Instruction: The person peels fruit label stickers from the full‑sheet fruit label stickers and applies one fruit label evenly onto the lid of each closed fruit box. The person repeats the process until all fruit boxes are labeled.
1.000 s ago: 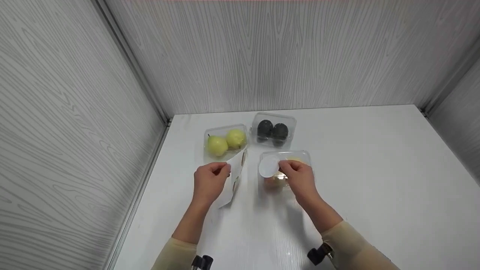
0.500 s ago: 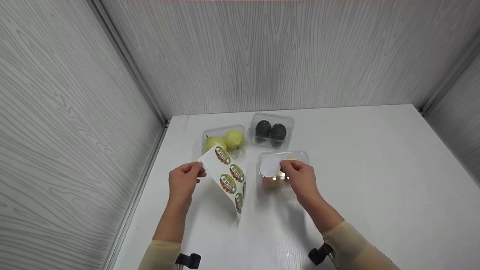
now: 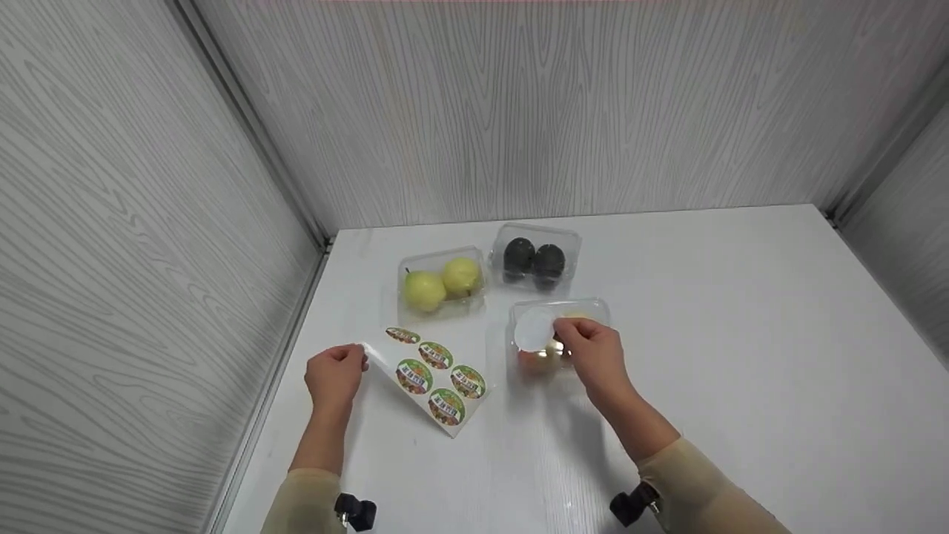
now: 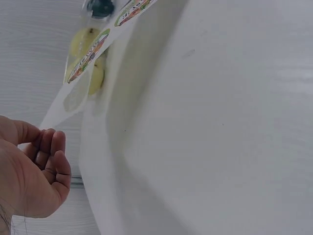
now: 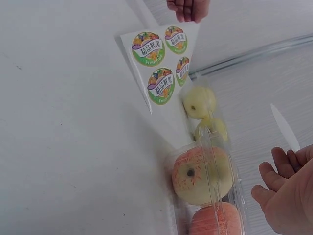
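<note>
"Over the clear apple clamshell [image 3: 597, 306], what is held?"
"Round sticker [image 3: 532, 331], pinched at its right edge by the nearer right hand [image 3: 595, 350]. Well left, the sticker sheet [image 3: 440, 378] is corner-pinched by the left hand [image 3: 334, 373]."

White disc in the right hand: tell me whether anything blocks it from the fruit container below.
Nothing visible. The right hand pinches the white disc above the fruit container; the right wrist view shows an open gap between. The label sheet is off to the left.
</note>
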The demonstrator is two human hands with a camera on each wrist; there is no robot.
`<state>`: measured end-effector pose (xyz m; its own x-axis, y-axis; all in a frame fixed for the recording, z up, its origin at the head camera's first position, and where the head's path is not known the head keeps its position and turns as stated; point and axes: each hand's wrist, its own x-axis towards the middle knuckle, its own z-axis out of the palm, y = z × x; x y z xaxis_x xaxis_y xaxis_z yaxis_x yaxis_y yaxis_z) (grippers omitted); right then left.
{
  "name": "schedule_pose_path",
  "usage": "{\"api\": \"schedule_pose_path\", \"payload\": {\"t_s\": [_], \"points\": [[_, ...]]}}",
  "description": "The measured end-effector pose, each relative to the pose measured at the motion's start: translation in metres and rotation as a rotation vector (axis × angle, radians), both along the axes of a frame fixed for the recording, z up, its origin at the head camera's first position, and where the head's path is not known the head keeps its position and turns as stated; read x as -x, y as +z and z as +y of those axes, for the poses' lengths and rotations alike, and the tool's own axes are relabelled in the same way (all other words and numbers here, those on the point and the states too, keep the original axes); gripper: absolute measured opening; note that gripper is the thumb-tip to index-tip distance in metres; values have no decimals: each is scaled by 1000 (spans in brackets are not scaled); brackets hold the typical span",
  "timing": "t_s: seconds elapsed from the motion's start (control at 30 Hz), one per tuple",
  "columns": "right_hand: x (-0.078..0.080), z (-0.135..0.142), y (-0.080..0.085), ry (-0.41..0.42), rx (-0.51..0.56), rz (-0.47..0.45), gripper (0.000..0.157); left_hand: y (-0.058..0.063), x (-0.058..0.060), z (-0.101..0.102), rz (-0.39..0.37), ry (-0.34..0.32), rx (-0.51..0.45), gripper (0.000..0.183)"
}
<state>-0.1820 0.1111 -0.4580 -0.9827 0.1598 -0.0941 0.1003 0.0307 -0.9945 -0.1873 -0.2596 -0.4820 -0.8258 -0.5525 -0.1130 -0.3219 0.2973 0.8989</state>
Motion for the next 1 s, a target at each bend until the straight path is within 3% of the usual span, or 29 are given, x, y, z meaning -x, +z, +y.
{"api": "schedule_pose_path", "payload": {"t_s": [0.33, 0.77, 0.87, 1.0], "points": [[-2, 1, 0, 6, -7, -12, 24, -18, 6, -8, -91, 17, 74, 34], [-1, 3, -1, 4, 58, -8, 21, -16, 6, -9, -170, -10, 255, 36], [-1, 4, 0, 3, 60, -14, 22, -13, 8, -2, -98, -9, 346, 33], [1, 9, 2, 6, 54, -42, 26, -4, 12, 20, 141, -66, 556, 27]]}}
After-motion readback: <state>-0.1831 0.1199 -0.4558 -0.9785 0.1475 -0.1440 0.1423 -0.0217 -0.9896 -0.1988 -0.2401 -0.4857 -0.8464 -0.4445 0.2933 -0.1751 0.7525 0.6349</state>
